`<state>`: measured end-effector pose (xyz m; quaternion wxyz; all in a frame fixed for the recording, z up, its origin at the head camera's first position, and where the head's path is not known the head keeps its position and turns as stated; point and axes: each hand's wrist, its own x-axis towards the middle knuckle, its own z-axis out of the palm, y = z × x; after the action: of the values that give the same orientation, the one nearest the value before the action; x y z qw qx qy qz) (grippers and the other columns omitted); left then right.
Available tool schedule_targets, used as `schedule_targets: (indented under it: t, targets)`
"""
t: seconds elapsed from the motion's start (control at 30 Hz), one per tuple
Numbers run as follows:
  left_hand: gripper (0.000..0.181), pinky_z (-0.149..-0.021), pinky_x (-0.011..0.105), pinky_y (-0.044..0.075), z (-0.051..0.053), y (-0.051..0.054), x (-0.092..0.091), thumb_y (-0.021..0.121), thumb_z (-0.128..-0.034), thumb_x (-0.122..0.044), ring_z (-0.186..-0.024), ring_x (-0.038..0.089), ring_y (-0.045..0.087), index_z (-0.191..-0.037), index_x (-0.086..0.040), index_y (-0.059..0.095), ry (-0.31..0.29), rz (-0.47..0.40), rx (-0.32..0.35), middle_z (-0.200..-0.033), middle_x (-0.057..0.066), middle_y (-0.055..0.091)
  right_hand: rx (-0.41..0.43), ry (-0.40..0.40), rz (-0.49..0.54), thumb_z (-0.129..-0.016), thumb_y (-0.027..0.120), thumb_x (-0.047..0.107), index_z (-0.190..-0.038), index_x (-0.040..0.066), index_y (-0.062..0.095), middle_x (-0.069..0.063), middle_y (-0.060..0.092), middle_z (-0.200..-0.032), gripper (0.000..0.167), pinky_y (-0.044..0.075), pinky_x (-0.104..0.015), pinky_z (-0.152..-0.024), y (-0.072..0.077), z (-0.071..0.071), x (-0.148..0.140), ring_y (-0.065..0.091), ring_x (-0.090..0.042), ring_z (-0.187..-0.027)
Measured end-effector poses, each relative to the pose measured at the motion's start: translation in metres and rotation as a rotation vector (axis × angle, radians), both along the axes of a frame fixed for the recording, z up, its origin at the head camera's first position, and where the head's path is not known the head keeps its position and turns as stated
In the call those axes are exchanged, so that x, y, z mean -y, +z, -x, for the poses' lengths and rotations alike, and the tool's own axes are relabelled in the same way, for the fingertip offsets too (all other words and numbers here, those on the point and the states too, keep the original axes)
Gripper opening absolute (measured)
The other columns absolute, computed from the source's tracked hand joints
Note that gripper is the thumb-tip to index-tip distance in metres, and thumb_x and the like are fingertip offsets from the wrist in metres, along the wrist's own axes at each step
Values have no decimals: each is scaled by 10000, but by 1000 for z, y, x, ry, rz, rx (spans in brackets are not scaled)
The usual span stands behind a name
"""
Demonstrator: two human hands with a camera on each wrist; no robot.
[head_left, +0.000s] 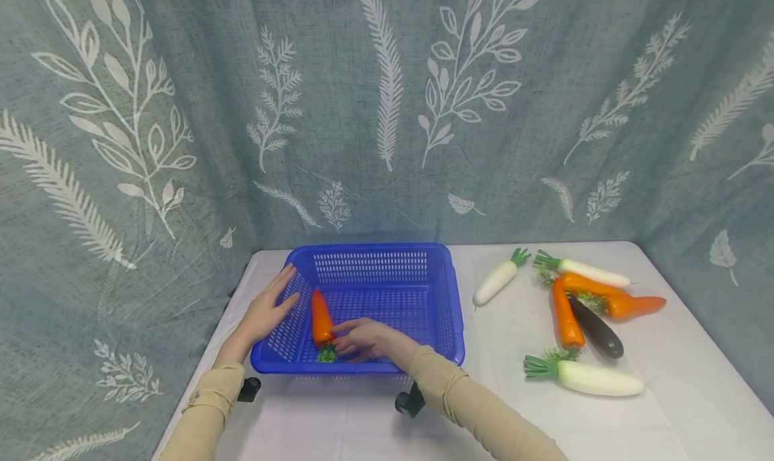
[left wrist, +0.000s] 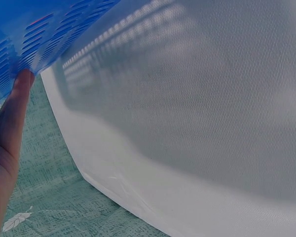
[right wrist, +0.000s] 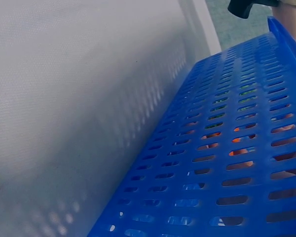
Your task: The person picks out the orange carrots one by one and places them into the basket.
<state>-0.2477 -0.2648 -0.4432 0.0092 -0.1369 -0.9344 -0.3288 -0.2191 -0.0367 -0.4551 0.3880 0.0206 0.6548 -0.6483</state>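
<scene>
A blue perforated basket [head_left: 387, 367] stands on the table with one carrot [head_left: 322, 318] lying along its left side, green top toward the front rim. My right hand [head_left: 369, 340] reaches over the front rim, its bent fingers at the carrot's thick end; whether they grip it cannot be told. My left hand [head_left: 266, 313] rests on the basket's left rim with fingers extended. In the left wrist view, the left hand [left wrist: 10, 128] lies along the outside of the basket wall [left wrist: 54, 29]. The right wrist view has the basket wall [right wrist: 227, 148], with orange and skin showing through its slots.
Right of the basket lie a white radish [head_left: 496, 283], another radish [head_left: 598, 379] nearer the front, a third radish [head_left: 595, 273] behind, several carrots [head_left: 567, 316] and a dark eggplant [head_left: 597, 328]. A patterned curtain [head_left: 363, 111] hangs behind and beside the white table [head_left: 484, 407].
</scene>
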Motion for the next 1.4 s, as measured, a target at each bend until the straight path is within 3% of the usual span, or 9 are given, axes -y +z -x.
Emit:
schedule_targets:
  t: [0.37, 0.83, 1.4]
  targets:
    - [572, -1114, 624, 215, 1, -1, -1, 485, -977, -202, -1402, 454, 241, -1472, 4, 286, 1, -1, -5, -1555, 211, 225, -16, -10, -14, -860, 558, -79, -1265, 7, 577, -171, 650, -1155, 415, 499, -494, -946, 0, -1, 0, 623, -262, -999]
    - [581, -1116, 626, 208, 0, 0, -1, 484, -977, -210, -1409, 449, 230, -1479, -7, 274, 12, -1, 20, -1564, 198, 209, -27, -32, 20, -882, 601, 9, -1246, 25, 600, -153, 677, -1130, 364, 534, -308, -791, 5, -2, -1, 620, -188, -910]
    - [574, -1116, 622, 209, -3, -2, -1, 488, -979, -206, -1408, 448, 231, -1474, 2, 283, 2, -4, -3, -1560, 204, 216, -44, -28, 58, -886, 634, 82, -1257, 50, 602, -114, 683, -1130, 373, 537, -320, -793, 1, -3, -2, 633, -193, -956]
